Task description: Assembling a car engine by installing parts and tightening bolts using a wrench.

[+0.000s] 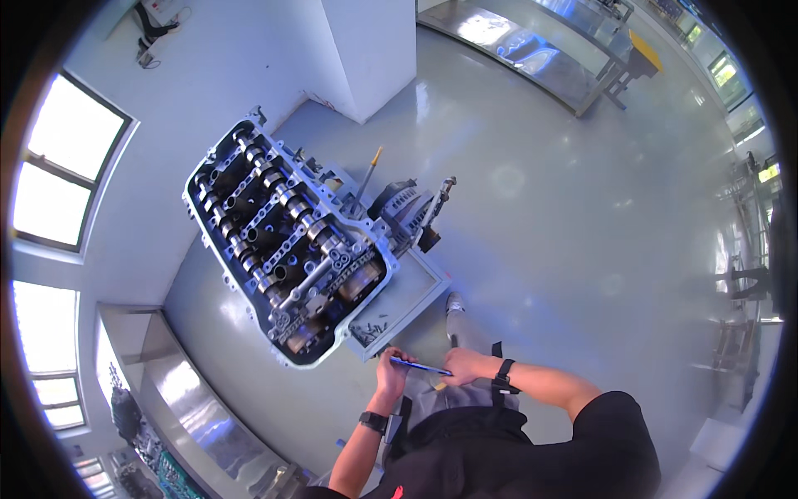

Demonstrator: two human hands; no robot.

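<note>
Between my two hands is a slim, straight bar-shaped tool with a bluish shine; its exact kind cannot be made out. My left hand is closed round one end, and my right hand grips the other end. Just ahead and to the left stands an engine with its top uncovered, showing two camshafts and a timing chain at the near end. Beside the engine's near corner, a grey tray holds several loose bolts, close to my left hand.
An alternator and a yellow-tipped dipstick stick out at the engine's right side. A metal workbench stands far right, and another steel bench runs along the left wall. A white pillar rises behind the engine.
</note>
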